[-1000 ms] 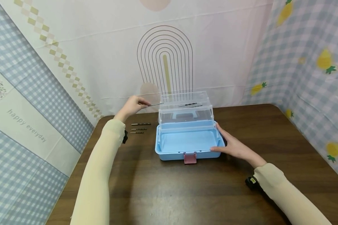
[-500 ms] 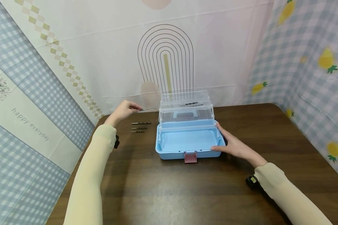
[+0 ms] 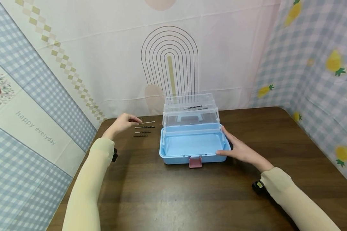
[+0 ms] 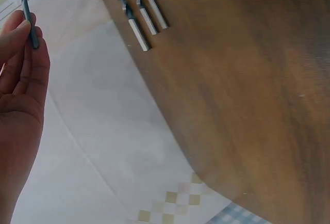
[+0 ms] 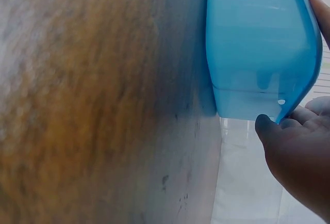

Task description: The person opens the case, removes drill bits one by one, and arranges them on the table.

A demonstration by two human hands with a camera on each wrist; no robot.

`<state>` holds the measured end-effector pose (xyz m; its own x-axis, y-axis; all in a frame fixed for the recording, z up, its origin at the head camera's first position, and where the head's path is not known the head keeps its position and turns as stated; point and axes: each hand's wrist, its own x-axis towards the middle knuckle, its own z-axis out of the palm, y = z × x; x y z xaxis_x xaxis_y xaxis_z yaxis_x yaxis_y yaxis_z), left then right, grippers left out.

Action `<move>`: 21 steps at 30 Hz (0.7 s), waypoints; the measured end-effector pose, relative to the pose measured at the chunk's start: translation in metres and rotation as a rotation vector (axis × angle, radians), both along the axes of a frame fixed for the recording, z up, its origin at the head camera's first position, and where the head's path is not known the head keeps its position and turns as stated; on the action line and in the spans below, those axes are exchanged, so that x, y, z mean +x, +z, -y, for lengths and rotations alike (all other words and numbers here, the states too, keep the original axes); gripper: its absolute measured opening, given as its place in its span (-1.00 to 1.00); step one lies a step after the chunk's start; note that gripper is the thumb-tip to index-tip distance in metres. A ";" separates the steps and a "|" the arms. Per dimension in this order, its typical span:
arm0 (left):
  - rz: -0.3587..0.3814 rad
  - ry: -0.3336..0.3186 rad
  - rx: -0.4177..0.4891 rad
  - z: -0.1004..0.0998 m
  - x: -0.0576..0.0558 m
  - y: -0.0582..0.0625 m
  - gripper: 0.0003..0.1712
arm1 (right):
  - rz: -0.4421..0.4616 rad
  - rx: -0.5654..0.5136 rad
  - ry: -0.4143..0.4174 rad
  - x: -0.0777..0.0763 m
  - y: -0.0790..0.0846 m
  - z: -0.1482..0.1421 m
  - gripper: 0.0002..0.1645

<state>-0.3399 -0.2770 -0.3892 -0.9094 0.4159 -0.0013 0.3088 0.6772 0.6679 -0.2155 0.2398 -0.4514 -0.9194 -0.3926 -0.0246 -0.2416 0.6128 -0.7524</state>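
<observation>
My left hand (image 3: 123, 123) pinches a drill bit (image 3: 148, 122) between thumb and fingers, just above the table's back left part. In the left wrist view the bit (image 4: 24, 2) has its shank at the fingertips. Right below it lie three drill bits (image 3: 144, 127) in a row, the longest at the back. With thumb on the front rim and fingers along the side, my right hand (image 3: 239, 150) holds the right end of a light blue toolbox (image 3: 163, 156). The box stands open, its clear trays (image 3: 173, 120) raised; drill bits (image 3: 194, 107) lie in the upper tray.
A reddish latch (image 3: 195, 162) hangs down at the toolbox's front. The brown wooden table (image 3: 173, 199) reaches to a printed cloth (image 3: 118, 64) behind it, with checked cloth (image 3: 321, 80) on the right side.
My left hand has come away from the upper tray, leftward and down toward the row of bits, still holding the drill bit. The right hand and toolbox stay in place.
</observation>
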 end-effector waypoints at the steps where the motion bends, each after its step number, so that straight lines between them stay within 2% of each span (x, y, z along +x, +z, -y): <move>1: 0.014 0.003 0.002 0.001 0.001 -0.002 -0.74 | 0.001 0.000 0.000 0.000 0.000 0.000 0.36; 4: 0.028 0.019 -0.020 0.003 0.005 -0.010 -0.75 | 0.002 0.003 -0.002 0.001 0.000 0.000 0.36; 10: 0.008 0.035 -0.060 0.009 0.011 -0.024 -0.78 | 0.003 0.007 -0.005 0.001 0.001 0.001 0.37; 17: 0.041 0.018 -0.063 0.014 0.018 -0.038 -0.78 | 0.003 0.011 -0.002 0.001 0.001 0.001 0.36; 21: 0.036 0.006 -0.077 0.016 0.020 -0.045 -0.79 | 0.001 0.008 0.000 0.000 0.000 0.000 0.36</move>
